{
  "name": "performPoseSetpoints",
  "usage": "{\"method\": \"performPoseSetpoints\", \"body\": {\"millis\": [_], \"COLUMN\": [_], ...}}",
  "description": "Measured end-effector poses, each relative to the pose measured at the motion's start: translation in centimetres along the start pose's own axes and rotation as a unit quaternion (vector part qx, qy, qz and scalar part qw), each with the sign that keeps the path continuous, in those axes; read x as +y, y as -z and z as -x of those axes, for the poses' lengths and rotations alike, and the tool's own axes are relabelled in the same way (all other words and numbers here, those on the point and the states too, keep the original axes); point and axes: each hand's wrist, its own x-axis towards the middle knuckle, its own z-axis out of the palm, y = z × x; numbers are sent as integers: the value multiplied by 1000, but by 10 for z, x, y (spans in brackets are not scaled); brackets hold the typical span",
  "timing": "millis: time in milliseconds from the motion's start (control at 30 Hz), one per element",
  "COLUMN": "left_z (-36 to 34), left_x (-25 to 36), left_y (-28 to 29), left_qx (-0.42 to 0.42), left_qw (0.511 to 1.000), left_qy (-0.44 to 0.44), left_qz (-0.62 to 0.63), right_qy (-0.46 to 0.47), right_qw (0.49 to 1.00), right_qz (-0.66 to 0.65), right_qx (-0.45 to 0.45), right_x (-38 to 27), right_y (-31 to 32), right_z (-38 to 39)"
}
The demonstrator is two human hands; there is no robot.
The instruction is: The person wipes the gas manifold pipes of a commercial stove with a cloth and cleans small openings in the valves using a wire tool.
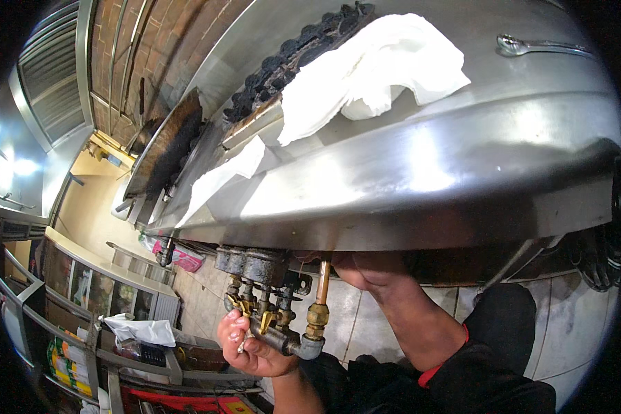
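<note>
My left hand [248,348] is closed at the valve manifold [272,330], with its brass levers, pinching a small pale piece that I cannot make out. Above the manifold is a blackened housing [252,265]. My right hand [355,269] reaches under the steel front [421,214], behind an upright copper pipe [323,283] with a brass fitting [317,319]; its fingertips are hidden. White paper towels [372,62] lie on the steel top, partly over a blackened burner strip [283,55]. A chrome wrench [538,47] lies to their right.
A dark griddle plate [169,148] sits further along the appliance. Steel shelving [110,366] with packages and a white sheet [138,328] stands at lower left, near a pale counter [107,269]. The tiled floor [566,331] and my dark-clothed legs show below.
</note>
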Motion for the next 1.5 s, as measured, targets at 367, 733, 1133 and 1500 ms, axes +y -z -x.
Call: {"method": "performPoseSetpoints", "body": {"millis": [367,733,1133,1500], "left_z": [-1,-2,-3,-3], "left_x": [0,4,4,5], "left_y": [1,0,1,1], "left_qx": [-4,-5,-6,-4], "left_qw": [1000,1000,1000,1000], "left_qy": [2,9,7,14], "left_qz": [18,9,9,2], "right_qy": [0,-45,-25,-4], "right_qw": [997,972,972,977], "right_qz": [-67,-225,-229,-210], "right_qx": [-43,-53,-47,-50], "right_x": [-2,-32,-28,-30], "right_y": [-9,-32,-31,-31], "right_z": [5,0,1,3]}}
